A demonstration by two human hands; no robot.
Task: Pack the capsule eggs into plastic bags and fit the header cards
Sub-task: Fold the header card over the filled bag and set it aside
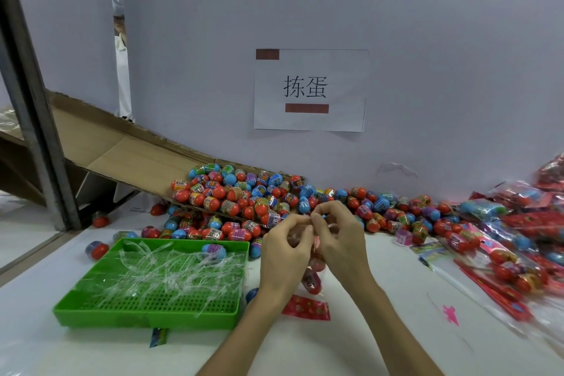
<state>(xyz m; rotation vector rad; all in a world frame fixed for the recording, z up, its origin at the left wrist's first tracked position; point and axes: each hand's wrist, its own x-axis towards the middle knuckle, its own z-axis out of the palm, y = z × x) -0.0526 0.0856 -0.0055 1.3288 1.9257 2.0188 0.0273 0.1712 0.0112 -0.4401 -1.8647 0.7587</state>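
Plastic bag: hangs in the air btw my two hands, above the surface; capsule eggs stacked inside, red ones show at the low end.
Bag axis: long axis approx vertical, mouth up at the fingertips, filled end down toward me.
Left grip: fingers curled, pinching the bag mouth from the left.
Right grip: thumb + forefinger pinch the same mouth from the right; the two pinches nearly touch.
Header card: flat on the surface, just below the bag's low end, nearer me; long axis runs L-R w/ slight tilt.
Nearer hand: card lies btw both forearms, closer to the left one. I judge the left has the shorter reach, while the right holds the bag.
Step (my guess): bag filled, mouth gathered; card not yet fitted.
Next move needs: bag hangs upright, card lies crosswise, so mouth and card must be lined up.
Egg pile: behind the hands, at the foot of the cardboard chute, apart from both grips.
Green tray: to the left, clear strips in it.
Finished packs: far right.
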